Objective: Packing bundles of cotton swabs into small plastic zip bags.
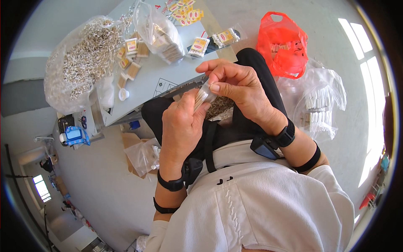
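Left hand [182, 122] grips a clear packet [205, 91] of swabs [200, 100], right hand [241, 83] pinching its end; loose swabs [90, 50] fill a large bag [61, 95].

Daylight: plenty of it in here
Floor [331, 161] at right: pane-shaped sun patches, burnt out to white
Window [41, 187] at far left: small, glaring
Left hand [181, 124], right hand [243, 86]: well lit, fairly sharp
Outer edges: bent, blurry, falling to black
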Demonstrator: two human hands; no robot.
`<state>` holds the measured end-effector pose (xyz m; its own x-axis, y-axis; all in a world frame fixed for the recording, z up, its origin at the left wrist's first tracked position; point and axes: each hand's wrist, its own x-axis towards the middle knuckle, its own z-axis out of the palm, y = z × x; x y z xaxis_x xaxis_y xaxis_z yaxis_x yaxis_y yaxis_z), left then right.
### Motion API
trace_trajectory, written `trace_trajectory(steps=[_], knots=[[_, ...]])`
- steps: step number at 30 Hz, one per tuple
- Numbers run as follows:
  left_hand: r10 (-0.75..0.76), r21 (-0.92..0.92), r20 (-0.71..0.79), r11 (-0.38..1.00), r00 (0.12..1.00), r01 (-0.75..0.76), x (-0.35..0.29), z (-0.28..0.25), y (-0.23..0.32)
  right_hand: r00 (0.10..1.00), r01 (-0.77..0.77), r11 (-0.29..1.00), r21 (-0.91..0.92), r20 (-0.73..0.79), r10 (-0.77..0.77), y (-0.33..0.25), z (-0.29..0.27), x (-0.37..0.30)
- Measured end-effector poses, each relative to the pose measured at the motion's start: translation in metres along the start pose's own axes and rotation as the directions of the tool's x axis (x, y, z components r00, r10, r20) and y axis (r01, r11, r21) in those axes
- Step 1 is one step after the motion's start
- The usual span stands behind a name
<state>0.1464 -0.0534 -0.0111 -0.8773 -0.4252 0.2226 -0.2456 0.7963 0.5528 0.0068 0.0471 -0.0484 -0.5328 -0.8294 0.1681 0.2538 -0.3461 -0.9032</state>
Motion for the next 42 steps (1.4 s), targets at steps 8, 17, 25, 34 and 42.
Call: trace_trajectory(steps=[8,17,25,34,42], knots=[[-0.255,-0.642,0.284,0.665,0.924,0.381,-0.001,0.001,0.004,0.989,-0.140,0.984,0.110,-0.022,0.144,-0.007,0.006,-0.002],[-0.195,-0.702,0.159,0.667,0.968,0.250,0.000,0.004,0.001,0.993,-0.005,1.000,0.003,-0.117,0.005,-0.006,0.011,-0.001],[-0.203,-0.637,-0.050,0.761,0.978,0.126,0.009,-0.005,0.002,0.989,0.024,0.993,-0.117,-0.145,-0.041,-0.004,0.013,-0.001],[-0.180,-0.620,-0.040,0.776,0.983,0.117,0.013,0.003,0.005,0.988,-0.029,0.998,-0.062,-0.154,0.019,-0.006,0.014,0.000],[-0.257,-0.629,0.115,0.729,0.960,0.271,0.009,0.013,-0.004,0.979,-0.167,0.986,0.003,-0.118,0.166,-0.008,0.004,0.001]])
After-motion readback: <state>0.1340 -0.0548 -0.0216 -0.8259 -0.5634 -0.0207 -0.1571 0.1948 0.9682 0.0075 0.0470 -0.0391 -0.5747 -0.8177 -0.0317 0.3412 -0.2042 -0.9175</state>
